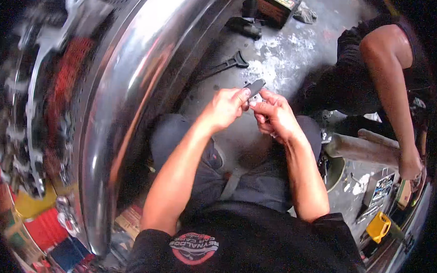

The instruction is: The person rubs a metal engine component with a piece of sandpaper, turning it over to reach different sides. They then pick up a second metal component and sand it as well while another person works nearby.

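My left hand [224,109] and my right hand [279,115] meet in front of my knees, above the floor. A small dark flat piece [254,88] with a rounded end sticks up between them, and my left thumb presses on its side. Against it sits a small pale metal part [258,97], pinched by the fingers and thumb of my right hand. Whether the two parts are joined I cannot tell. The remaining right fingers are curled under the palm.
A long polished metal bumper [135,51] curves along my left. Beyond my hands, a black forked-end tool [236,60] lies on the stained floor [279,52]. Another person's arm [388,84] reaches down at right, near a socket set [381,189] and a yellow case [379,227].
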`<state>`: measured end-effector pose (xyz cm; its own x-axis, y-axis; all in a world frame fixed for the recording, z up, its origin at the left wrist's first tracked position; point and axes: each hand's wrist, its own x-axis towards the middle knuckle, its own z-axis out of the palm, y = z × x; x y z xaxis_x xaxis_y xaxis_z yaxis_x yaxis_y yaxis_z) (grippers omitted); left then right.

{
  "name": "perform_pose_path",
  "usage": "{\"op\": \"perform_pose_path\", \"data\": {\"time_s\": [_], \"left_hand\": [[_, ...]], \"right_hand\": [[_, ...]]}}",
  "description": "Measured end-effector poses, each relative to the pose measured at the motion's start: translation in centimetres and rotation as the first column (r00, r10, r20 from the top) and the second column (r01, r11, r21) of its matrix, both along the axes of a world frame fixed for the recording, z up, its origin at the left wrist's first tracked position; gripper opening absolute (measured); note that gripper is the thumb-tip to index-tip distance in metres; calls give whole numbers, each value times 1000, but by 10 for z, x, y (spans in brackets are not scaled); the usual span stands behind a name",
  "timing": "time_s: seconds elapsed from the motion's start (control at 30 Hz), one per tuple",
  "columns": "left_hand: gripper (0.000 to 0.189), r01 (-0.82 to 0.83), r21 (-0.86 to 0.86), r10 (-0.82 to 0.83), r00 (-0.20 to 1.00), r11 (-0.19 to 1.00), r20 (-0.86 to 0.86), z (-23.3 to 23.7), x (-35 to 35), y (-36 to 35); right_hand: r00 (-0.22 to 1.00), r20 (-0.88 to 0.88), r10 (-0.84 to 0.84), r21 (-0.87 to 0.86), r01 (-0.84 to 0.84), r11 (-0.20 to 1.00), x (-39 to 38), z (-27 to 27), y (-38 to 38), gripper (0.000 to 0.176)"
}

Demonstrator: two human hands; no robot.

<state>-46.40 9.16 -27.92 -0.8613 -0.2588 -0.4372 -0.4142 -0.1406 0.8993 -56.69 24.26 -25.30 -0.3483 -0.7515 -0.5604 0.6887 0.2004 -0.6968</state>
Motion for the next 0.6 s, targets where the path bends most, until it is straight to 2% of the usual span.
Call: {"op": "perform_pose_path", "data": {"time_s": [0.03,0.13,0.17,0.2,0.23,0.27,0.3,0.4,0.43,0.57,0.6], "left_hand": [[43,-19,332,-1,998,943,60,14,11,0],[45,-50,357,18,995,933,93,37,33,8],[44,-25,200,12,998,979,65,31,37,10],[42,-40,-102,40,999,994,-6,22,39,18],[41,-67,-394,36,996,917,-86,13,40,26],[40,-113,-647,2,986,754,-170,14,39,31],[34,-115,-745,33,992,657,-124,14,42,36],[27,-45,-944,2,999,328,-47,26,52,47],[28,-143,-948,-35,987,285,-160,22,53,48],[26,-260,-963,-220,945,-65,-241,14,55,31],[27,-342,-924,-89,939,-169,-332,15,58,12]], "right_hand": [[998,-32,45,-41,-47,998,5,4,4,22],[987,-122,100,-104,-113,988,18,5,9,16],[986,-143,92,-115,-109,987,24,4,13,15],[985,-145,97,-106,-113,988,26,5,14,14],[991,-96,89,-105,-99,990,31,6,16,13],[995,-57,77,-104,-83,991,32,8,17,12],[996,-30,81,-96,-83,992,34,7,19,12],[993,18,117,-62,-116,991,40,9,25,10],[992,43,116,-52,-114,992,43,9,26,10],[989,132,67,40,-72,997,49,14,27,10],[990,133,44,67,-53,996,51,11,29,12]]}}
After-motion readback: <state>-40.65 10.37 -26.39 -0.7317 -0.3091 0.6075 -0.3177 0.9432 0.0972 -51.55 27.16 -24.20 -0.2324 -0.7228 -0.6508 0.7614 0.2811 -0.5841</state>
